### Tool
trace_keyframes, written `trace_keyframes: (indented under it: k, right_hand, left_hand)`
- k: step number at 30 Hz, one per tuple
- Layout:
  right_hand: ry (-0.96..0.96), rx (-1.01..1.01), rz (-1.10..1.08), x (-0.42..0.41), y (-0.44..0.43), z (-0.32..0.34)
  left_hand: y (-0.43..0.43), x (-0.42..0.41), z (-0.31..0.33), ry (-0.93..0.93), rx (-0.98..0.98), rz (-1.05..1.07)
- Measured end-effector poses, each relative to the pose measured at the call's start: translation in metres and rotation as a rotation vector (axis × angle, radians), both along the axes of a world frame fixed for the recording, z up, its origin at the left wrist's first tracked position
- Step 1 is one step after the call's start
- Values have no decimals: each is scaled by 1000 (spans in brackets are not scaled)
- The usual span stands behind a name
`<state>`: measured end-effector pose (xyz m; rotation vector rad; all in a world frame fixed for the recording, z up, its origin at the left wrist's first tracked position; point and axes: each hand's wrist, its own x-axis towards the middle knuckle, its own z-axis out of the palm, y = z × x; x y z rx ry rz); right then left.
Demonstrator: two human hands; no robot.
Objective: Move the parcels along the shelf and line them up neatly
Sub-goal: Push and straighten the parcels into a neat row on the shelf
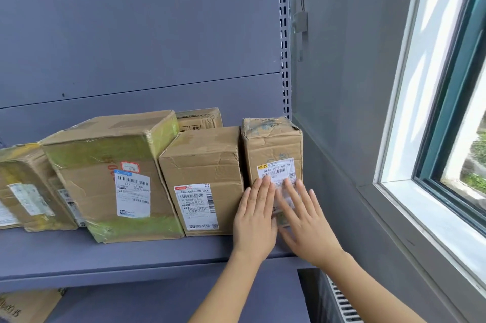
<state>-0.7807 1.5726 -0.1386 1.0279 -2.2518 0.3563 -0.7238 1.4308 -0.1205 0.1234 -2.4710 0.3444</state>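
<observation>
Both hands lay flat and open against the front face of the narrow box [273,149] at the right end of the shelf [79,257], gripping nothing. The left hand [255,220] covered the lower left of that face; the right hand [305,222] pressed over its label. The box stood upright, its long axis vertical, directly ahead of both palms, so a push would likely send it straight back. Just left of the left hand stood the middle box [202,180], touching or nearly touching the narrow one. Beyond it sat the big taped box [113,178], angled out of line. Right of the right hand, the grey wall [342,86] blocked any sideways travel.
</observation>
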Motion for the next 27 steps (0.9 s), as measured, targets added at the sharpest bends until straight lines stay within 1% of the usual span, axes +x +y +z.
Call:
trace_keyframes:
  k: [5,12,15,18,22,27]
  right_hand:
    - [-26,-49,48,14,-11,-7]
    - [-17,21,1,14,-15,-8]
    - [-28,-3,-6,18,-13,-8]
    - [-32,-34,-22,23,-11,-8]
    - [-28,-61,-35,27,-13,-5]
    - [-2,-130,-46,33,-15,3]
  left_hand:
    - [-15,10,3,11,-61,-9]
    - [-6,13,6,-46,-36,29]
    - [-4,16,7,-56,-32,28]
    - [-1,20,11,-36,0,-23]
    - [-3,26,13,-19,-22,-75]
    - [-11,31,13,-9,-23,-85]
